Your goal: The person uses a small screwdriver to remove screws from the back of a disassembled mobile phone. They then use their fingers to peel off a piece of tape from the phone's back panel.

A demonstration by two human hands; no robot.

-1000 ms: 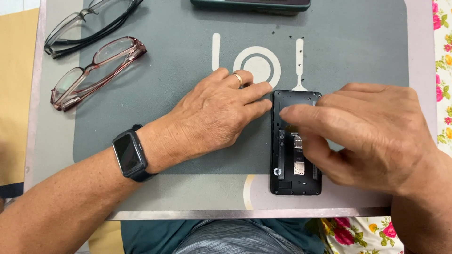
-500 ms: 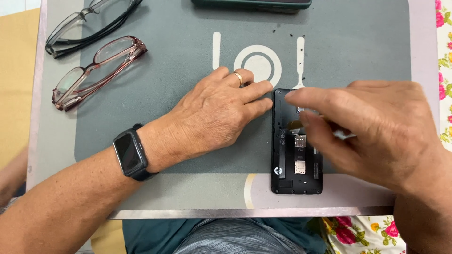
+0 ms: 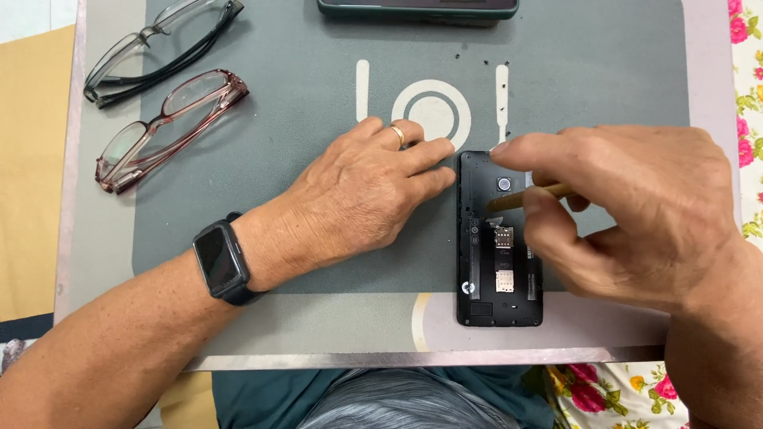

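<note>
**Hands at an opened black phone on the grey mat**

Nearest the person, the black phone with its back cover off (image 3: 499,270) lies lengthwise on the grey rubber mat with a white plate-and-cutlery print (image 3: 318,159), its lower end just short of the mat's near edge and of the bench (image 3: 71,238) rim beyond. Card slots and a round camera lens show in its open back.

The right hand (image 3: 628,214) hovers over the phone's upper right, fingers curled close together and pinched on a thin tan stick-like tool (image 3: 540,195), whose tip points left toward the lens. The left hand (image 3: 362,199) lies flat and spread on the mat, a gold ring on one finger, its fingertips touching the phone's left edge near the top. A black square smartwatch (image 3: 218,262) sits on that wrist.

Open mat lies left of the left hand and above both hands. Farther off at the upper left, well apart from the hands, rest dark red translucent-framed glasses (image 3: 163,127) and, beyond them, black-framed glasses (image 3: 155,48). At the far edge lies a dark green flat device (image 3: 417,8), partly cut off.
</note>
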